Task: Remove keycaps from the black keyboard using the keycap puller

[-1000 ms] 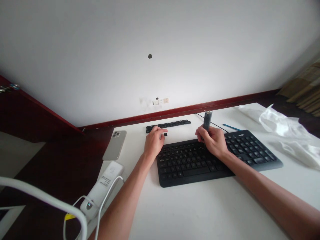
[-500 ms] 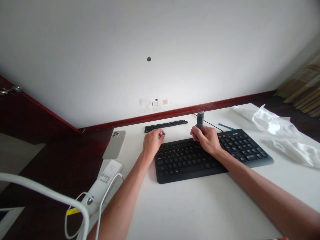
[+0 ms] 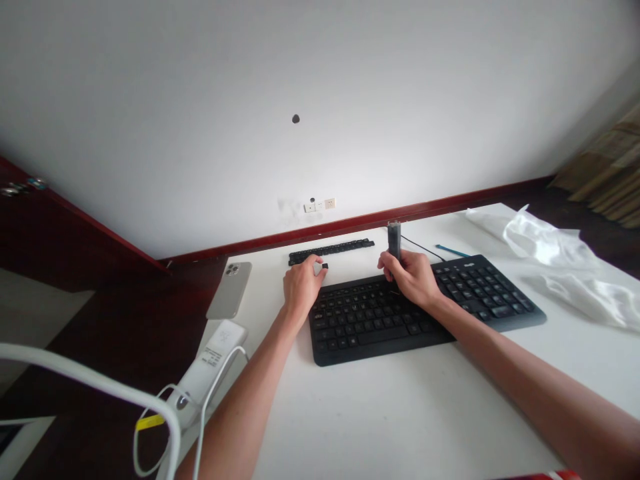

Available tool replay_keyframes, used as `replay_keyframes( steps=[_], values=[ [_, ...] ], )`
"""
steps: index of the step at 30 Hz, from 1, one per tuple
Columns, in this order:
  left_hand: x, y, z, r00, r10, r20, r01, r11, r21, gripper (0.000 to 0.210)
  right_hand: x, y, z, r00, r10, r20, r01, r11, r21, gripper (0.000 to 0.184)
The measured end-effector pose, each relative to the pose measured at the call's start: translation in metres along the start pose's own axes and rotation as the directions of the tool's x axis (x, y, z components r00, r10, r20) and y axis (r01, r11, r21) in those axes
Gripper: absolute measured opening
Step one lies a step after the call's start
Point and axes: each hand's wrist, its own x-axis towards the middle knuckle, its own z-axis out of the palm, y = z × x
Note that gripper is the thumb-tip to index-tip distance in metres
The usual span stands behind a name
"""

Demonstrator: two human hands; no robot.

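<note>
A person works with both hands over a black keyboard (image 3: 375, 335) on a white table (image 3: 400, 407). The right hand (image 3: 413, 275), above the keyboard's middle, has its fingers clamped around an upright dark tool (image 3: 395, 240). Just beyond the keyboard's left back corner, the left hand (image 3: 301, 283) curls thumb and forefinger, their tips at a small black piece (image 3: 325, 266); I cannot tell from here whether they grip it. Behind the keyboard lies a row of black pieces (image 3: 335, 251), near a blue stick (image 3: 451, 251) farther right. The keyboard bears pale lettering at its back edge, too small to read, and a window symbol on one front-row key. Left of the keyboard sit a silver phone (image 3: 229, 293) and a white power strip (image 3: 203, 373), its printed lines illegible to me; right of it, clear plastic wrapping (image 3: 543, 240).
</note>
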Motion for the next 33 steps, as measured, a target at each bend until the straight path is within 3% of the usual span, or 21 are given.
replay_keyframes(
  steps=[6,9,21,33],
  values=[
    [0.0003,0.0004,0.0015,1.000,0.021,-0.002,-0.021,0.998,0.066,0.013,0.0003,0.0018,0.0002,1.000,-0.006,-0.008,0.006,1.000,-0.008,0.048],
    [0.0010,-0.0006,0.0025,1.000,0.020,0.024,-0.022,0.996,0.091,0.024,0.0003,0.0026,0.0001,1.000,-0.005,-0.007,0.005,1.000,-0.010,0.047],
    [0.0024,-0.0020,0.0034,0.997,0.062,0.035,-0.062,0.998,0.019,0.020,-0.0005,0.0030,-0.0001,1.000,-0.011,-0.013,0.010,1.000,-0.011,0.046],
    [0.0025,-0.0005,0.0010,0.997,-0.012,0.081,0.009,0.999,0.037,0.026,-0.0006,0.0039,0.0000,1.000,-0.005,-0.015,0.005,1.000,-0.007,0.045]
  ],
)
